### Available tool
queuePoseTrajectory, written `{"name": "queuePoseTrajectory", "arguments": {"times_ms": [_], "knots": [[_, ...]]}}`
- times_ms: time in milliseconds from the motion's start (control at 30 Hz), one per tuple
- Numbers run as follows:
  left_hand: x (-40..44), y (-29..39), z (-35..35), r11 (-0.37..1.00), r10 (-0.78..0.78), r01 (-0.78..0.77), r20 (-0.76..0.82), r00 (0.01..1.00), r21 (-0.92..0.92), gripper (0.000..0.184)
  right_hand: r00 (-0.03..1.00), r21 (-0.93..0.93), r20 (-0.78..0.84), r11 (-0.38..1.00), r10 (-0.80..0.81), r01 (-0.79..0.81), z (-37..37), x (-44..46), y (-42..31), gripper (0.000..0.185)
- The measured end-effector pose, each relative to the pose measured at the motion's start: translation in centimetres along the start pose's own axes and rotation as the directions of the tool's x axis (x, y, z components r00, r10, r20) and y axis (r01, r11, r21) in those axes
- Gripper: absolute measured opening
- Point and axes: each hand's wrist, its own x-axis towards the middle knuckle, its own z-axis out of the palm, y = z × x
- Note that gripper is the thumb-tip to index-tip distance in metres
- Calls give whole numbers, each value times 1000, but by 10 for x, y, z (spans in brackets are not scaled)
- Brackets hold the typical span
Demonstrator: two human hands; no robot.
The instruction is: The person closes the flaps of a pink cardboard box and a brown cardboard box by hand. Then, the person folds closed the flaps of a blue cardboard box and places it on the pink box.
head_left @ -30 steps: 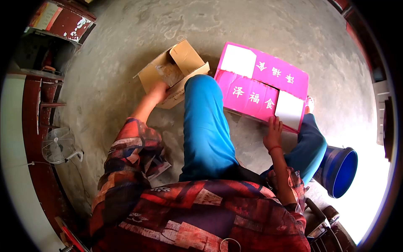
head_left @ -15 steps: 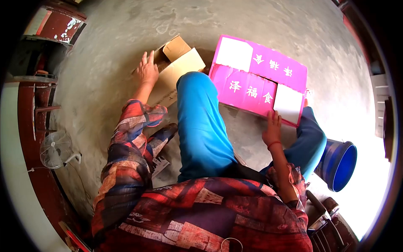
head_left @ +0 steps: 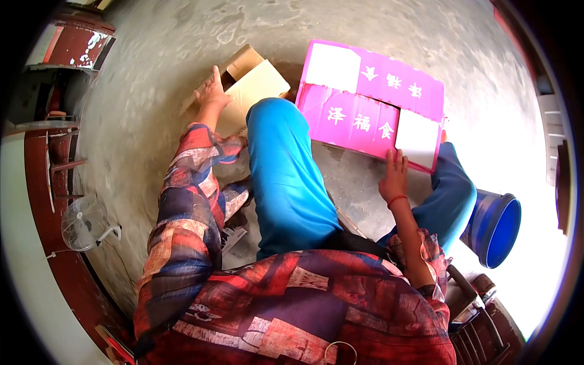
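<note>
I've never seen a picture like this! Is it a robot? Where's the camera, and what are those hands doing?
No robot here! It's a person with bare hands. The camera sits on their head, looking forward and down, so you see their own blue trouser leg and patterned shirt.

On the grey floor are an open brown box and a pink box with white writing. The left hand is open at the brown box; I can't tell if it touches. The fingers of the right hand rest against the pink box's near edge. Neither hand seems to grip anything.
</note>
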Motion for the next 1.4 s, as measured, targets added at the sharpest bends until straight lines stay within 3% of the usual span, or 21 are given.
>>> {"name": "queuePoseTrajectory", "arguments": {"times_ms": [33,100,133,233,400,467,567,600,733,800,900,933,967,1067,1100,1133,1200,1267,1333,1367,1400], "knots": [[5,0,7,1000,2,-2,4,1000,2,93,1000,-5,-9,1000,-9,9,1,-1,0,81],[22,-3,37,995,36,-46,117,992,85,55,1000,-9,12,1000,2,-2,-1,-1,-2,81],[14,-7,51,981,164,-165,13,986,99,41,1000,-15,27,1000,11,-11,-3,-1,-3,82],[12,-10,78,983,183,-182,-41,982,39,42,999,-53,31,998,-13,15,-2,1,1,83],[4,-7,87,964,236,-221,-97,967,145,43,999,-54,50,999,6,-3,-2,2,-4,84],[5,-10,127,956,291,-257,-344,893,140,52,998,-66,55,998,20,-17,-2,2,-4,85],[1,-11,139,938,338,-289,-336,879,190,65,998,-44,58,999,-3,6,-4,-1,2,85],[5,-12,135,943,310,-277,-183,933,187,77,998,-44,57,999,-4,6,-3,-1,2,86],[8,-16,111,959,277,-274,-46,960,69,79,994,-108,95,993,55,-45,0,3,-6,85],[3,-12,101,973,221,-216,57,974,-77,86,989,-84,126,994,73,-63,-8,3,-9,85],[23,-16,94,963,265,-269,144,953,5,84,984,-61,151,995,92,-84,-12,5,-10,84],[25,-11,83,925,284,-318,177,942,209,63,984,-54,150,995,94,-87,-10,5,-11,84],[28,-6,71,925,279,-312,169,945,216,63,986,-45,144,996,87,-82,-9,5,-12,84],[63,3,52,803,561,-587,198,804,109,28,989,-54,121,995,86,-80,-12,8,-17,78],[34,21,13,870,483,-439,212,850,-223,25,989,-63,120,995,87,-79,-15,10,-20,74],[19,34,-8,820,556,-513,141,819,-256,25,989,-72,119,994,86,-78,-18,13,-22,69],[-9,66,-51,764,621,-536,187,761,-359,32,990,-54,116,996,78,-72,-21,20,-23,64],[-28,95,-62,675,697,-587,126,706,-447,41,991,-35,116,997,67,-64,-26,26,-26,59],[-71,128,-92,626,751,-540,248,611,-563,43,986,32,127,993,104,-109,-35,29,-31,55],[-73,141,-82,604,781,-566,276,560,-561,41,989,31,125,996,81,-85,-33,31,-32,55],[-103,155,-101,627,773,-625,273,572,-466,40,994,26,85,997,72,-75,-26,32,-30,57]]}}
